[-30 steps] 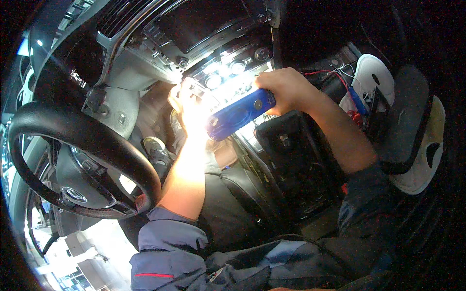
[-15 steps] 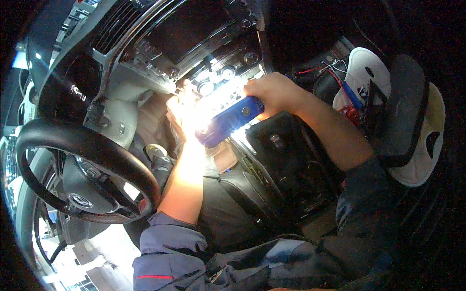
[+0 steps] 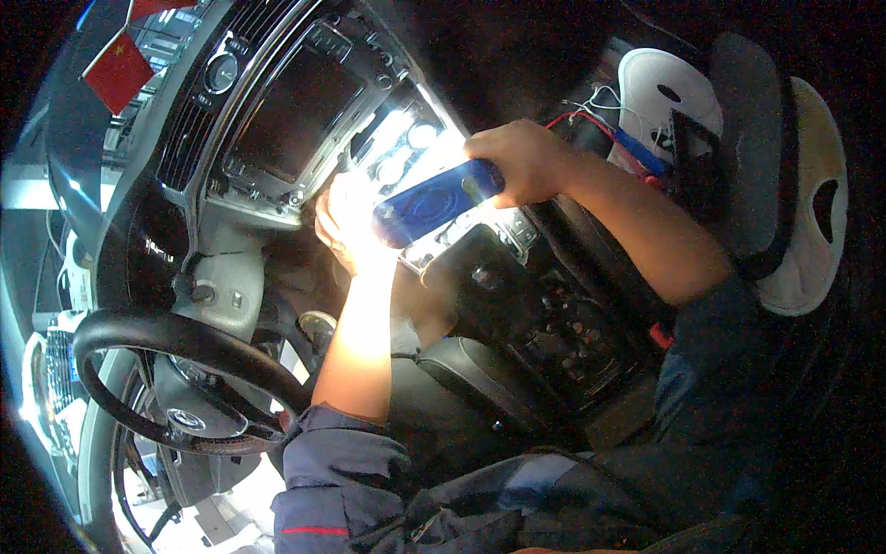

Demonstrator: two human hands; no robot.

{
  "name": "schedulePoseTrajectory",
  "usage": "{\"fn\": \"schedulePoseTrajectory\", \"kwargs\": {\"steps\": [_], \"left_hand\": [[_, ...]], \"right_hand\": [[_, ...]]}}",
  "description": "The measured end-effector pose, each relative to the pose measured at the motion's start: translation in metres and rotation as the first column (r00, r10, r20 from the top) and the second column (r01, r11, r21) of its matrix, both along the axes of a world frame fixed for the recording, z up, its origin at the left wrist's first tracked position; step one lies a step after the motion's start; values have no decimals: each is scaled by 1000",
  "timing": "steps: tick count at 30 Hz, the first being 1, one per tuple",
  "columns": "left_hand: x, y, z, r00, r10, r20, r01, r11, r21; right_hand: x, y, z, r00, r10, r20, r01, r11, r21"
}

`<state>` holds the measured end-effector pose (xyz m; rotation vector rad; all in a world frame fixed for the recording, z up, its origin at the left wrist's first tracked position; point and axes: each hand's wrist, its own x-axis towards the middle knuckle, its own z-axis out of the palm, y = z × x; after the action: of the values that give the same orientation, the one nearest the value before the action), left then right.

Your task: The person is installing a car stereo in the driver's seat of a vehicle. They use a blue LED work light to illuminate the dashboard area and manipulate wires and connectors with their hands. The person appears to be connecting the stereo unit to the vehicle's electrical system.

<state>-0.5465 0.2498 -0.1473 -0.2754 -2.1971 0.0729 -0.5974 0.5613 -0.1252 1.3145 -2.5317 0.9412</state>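
Note:
My right hand (image 3: 526, 164) grips the right end of a flat blue case with rounded corners and a ring mark (image 3: 434, 205); it looks like a hand lamp, though I cannot be sure. Strong white glare falls on the dashboard's centre control panel (image 3: 399, 148) just beyond it. My left hand (image 3: 349, 226) is at the left end of the case, partly washed out by the light. Its fingers look bent, and what they hold does not show. Round knobs (image 3: 423, 137) stand out in the bright panel.
The steering wheel (image 3: 185, 332) is on my left. Beyond lies a dark screen (image 3: 293, 109) in the dash. The centre console (image 3: 544, 314) runs between the seats. At the right are white oval pieces (image 3: 669, 92), a dark pad (image 3: 761, 157) and red and blue wires (image 3: 637, 152).
My view has shifted, bringing more dashboard and small red flags into sight. The blue case has tilted, showing more of its flat ringed face. Both hands stay by the control panel.

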Motion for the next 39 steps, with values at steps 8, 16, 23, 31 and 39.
{"fn": "schedulePoseTrajectory", "kwargs": {"steps": [8,16,23,31,39], "left_hand": [[2,-12,13,998,33,59,-24,987,-160],[-11,-5,23,997,-69,16,70,996,-58],[-19,6,23,999,31,-22,-31,999,15],[-19,9,24,992,93,81,-110,964,243],[2,27,32,997,54,51,-52,998,-44]], "right_hand": [[14,-53,-10,993,-35,-111,46,994,103],[15,-73,-14,981,-188,-56,190,981,34],[11,-75,-14,979,-195,-66,201,974,102],[9,-52,9,935,-354,-32,354,935,-10],[-1,-55,3,931,-363,-39,357,927,-113]]}}
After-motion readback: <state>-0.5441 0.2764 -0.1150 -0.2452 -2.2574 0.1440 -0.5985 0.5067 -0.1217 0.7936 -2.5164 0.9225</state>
